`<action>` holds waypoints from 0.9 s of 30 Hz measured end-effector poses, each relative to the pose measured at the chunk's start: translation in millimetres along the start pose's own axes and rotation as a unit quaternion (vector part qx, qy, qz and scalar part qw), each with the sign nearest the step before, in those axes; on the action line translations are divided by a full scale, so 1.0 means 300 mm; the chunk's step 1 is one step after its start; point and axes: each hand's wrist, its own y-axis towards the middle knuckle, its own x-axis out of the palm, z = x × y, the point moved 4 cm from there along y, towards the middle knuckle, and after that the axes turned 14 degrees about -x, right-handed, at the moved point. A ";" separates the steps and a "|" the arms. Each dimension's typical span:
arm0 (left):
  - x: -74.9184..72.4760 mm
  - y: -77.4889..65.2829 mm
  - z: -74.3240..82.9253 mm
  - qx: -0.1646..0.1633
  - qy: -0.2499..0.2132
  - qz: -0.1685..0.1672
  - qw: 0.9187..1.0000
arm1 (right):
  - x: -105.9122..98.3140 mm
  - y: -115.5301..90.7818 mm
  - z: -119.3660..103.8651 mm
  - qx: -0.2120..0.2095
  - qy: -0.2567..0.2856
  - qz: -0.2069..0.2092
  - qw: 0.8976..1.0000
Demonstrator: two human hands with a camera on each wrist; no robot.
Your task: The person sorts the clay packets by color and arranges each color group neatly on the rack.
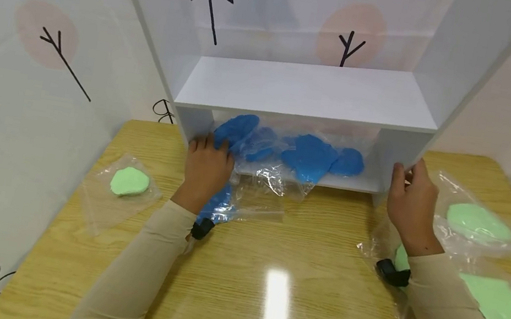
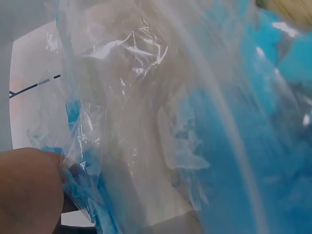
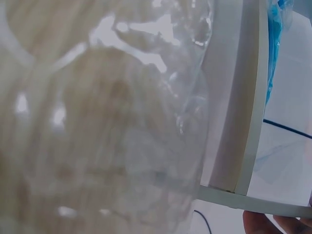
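My left hand [image 1: 208,168] reaches into the lower left corner of a white shelf unit [image 1: 311,93]. Its fingers pinch the crinkled plastic of a bag of blue clay [image 2: 87,180], beside the left side panel. More clear zip bags with flat blue clay lumps [image 1: 308,157] lie along the bottom shelf, their plastic hanging over its front edge. Under my left wrist is another blue lump in a bag [image 1: 218,204]. On the other side, my right hand [image 1: 413,204] grips the front edge of the right side panel [image 3: 278,207], its fingertips showing at the panel in the right wrist view.
Bagged pale green clay [image 1: 130,182] lies on the wooden table [image 1: 237,274] at the left. Several more green lumps in bags [image 1: 478,223] lie at the right, partly beneath my right forearm. A patterned cloth [image 1: 42,109] hangs behind the unit.
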 end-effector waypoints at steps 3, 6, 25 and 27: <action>0.010 0.004 0.005 0.001 0.000 -0.032 0.999 | -0.008 -0.001 0.006 0.007 -0.003 0.001 1.000; 0.013 0.006 0.007 -0.013 -0.011 -0.104 0.994 | -0.013 0.000 0.008 0.008 -0.006 0.005 1.000; -0.119 -0.120 -0.188 -0.065 -0.335 -0.006 0.940 | 0.011 0.003 0.006 0.010 0.001 -0.005 1.000; -0.116 -0.123 -0.214 -0.077 -0.338 -0.008 0.938 | 0.008 0.002 0.005 0.011 0.002 -0.002 1.000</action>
